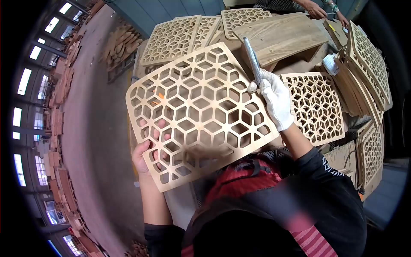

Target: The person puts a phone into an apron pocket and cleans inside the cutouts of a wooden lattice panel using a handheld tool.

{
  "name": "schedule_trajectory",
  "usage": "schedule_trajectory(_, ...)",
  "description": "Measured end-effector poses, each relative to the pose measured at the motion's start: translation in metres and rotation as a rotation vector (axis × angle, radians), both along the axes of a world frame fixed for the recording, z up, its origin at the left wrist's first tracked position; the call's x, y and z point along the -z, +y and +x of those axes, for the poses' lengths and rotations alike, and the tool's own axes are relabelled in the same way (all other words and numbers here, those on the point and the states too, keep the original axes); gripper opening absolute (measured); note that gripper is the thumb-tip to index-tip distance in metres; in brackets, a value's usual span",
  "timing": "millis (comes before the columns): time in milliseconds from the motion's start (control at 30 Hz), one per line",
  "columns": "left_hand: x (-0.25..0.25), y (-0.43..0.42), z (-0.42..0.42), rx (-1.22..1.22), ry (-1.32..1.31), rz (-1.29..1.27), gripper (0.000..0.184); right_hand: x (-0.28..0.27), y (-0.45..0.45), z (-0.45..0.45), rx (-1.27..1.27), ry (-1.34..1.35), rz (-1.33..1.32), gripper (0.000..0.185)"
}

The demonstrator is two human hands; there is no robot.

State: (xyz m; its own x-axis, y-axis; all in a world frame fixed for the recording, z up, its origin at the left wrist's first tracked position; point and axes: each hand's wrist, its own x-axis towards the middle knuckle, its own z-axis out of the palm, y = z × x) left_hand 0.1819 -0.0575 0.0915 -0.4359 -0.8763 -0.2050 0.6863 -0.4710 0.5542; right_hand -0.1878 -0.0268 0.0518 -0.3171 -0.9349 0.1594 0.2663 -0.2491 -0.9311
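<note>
A pale wooden lattice panel [200, 103], cut through with hexagon and diamond openings, is tilted up in front of me. My bare left hand [150, 152] grips its lower left edge, fingers behind the panel and showing through the openings. My right hand [274, 98], in a white glove, is closed round a slim grey metal tool [251, 58] that looks like a file and points up and away. The glove is beside the panel's right edge; whether it touches the wood, I cannot tell.
More lattice panels lie behind [171, 38], right [314, 107] and stacked far right [370, 64]. A low wooden stand [280, 34] is at the back. Another person's hands [316, 9] work at the top right. Wood pieces [122, 45] are piled left, beside the floor [102, 128].
</note>
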Motion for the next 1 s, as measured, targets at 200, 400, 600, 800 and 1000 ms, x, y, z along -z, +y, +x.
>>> schedule_trajectory(200, -0.008, -0.008, -0.007, -0.016, -0.099, 0.013, 0.058, 0.002, -0.007, 0.004, 0.009, -0.09, -0.027, 0.043)
schedule_trajectory(400, -0.01, -0.01, -0.008, 0.017, -0.083, 0.268, 0.06, -0.02, -0.004, 0.013, 0.009, -0.267, 0.249, 0.04)
schedule_trajectory(600, 0.044, -0.008, 0.012, 0.079, -0.339, 0.352, 0.058, 0.002, -0.015, 0.02, 0.038, -0.306, 0.42, 0.016)
schedule_trajectory(800, 0.059, -0.032, 0.011, -0.112, -0.773, 0.47, 0.059, 0.017, -0.044, 0.022, 0.101, -0.326, 0.419, 0.024)
schedule_trajectory(1000, 0.066, -0.039, -0.006, -0.166, -0.759, 0.088, 0.077, 0.022, -0.079, 0.021, 0.102, -0.288, 0.345, 0.02)
